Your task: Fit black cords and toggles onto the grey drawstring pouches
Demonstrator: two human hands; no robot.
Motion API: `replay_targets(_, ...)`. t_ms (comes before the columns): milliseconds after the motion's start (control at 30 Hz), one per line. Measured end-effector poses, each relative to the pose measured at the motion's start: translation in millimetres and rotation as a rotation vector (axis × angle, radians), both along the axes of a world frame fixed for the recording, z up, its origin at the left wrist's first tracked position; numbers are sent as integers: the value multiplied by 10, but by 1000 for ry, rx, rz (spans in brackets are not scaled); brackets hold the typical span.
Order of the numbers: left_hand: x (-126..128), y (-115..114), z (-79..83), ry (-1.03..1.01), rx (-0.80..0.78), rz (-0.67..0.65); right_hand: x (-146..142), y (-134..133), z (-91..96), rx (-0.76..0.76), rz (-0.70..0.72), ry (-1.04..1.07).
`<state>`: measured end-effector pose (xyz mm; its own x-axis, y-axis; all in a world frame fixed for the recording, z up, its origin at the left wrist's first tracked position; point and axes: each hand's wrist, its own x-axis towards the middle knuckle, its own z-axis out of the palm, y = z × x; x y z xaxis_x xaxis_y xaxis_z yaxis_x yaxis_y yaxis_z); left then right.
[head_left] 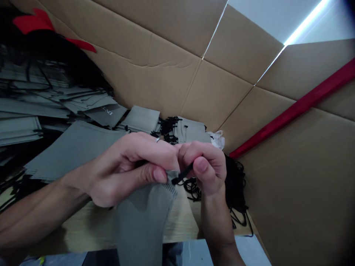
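Note:
My left hand [130, 166] is closed, pinching the top edge of a grey fabric pouch [144, 218] that hangs down toward me. My right hand [203, 166] is closed in a pinch on a thin black cord [183, 174], its tip touching the pouch's upper corner. Both hands meet in the middle of the view above a wooden tabletop [183, 221]. A ring [157, 139] shows on a left finger.
Stacks of flat grey pouches [69, 147] cover the left and back of the table. A heap of black cords [235, 184] lies at the right. Cardboard walls [302, 177] with a red strip [294, 111] close in behind and on the right.

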<state>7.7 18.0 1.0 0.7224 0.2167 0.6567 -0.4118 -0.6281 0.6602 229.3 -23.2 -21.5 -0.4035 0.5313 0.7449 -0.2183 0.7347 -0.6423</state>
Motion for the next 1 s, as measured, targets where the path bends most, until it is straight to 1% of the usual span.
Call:
replay_targets(67,-10,-3,-16,-1,1,-54,-56,9,-10,-31,55,34)
replay_targets(100,-12,-4,-21,-1,2,-55,-77,22,-15,-38,75,54)
replay_targets(133,-13,-6,-23,-2,8,-32,-90,40,-18,-44,87,75)
replay_targets(200,-10,-3,-11,3,34,73,-87,81,-11,-79,59,111)
replay_targets(267,-3,17,19,67,64,190,-39,109,19,-149,-40,117)
replay_targets(333,-2,65,51,205,74,254,48,103,68,-203,-199,91)
replay_targets(433,-17,187,61,400,39,254,207,33,149,-214,-475,20)
replay_targets(500,-33,284,39,466,11,265,298,-28,191,-194,-586,-92)
replay_targets(533,-40,329,25,482,3,277,335,-54,205,-180,-607,-153)
replay_targets(600,-53,405,0,484,5,314,386,-88,219,-163,-603,-231)
replay_targets(700,-68,464,-13,483,33,338,415,-92,210,-180,-568,-252)
replay_targets(800,-83,464,-4,526,49,324,411,-61,186,-184,-594,-264)
replay_targets(1000,-116,432,26,574,55,314,406,-28,158,-136,-686,-249)
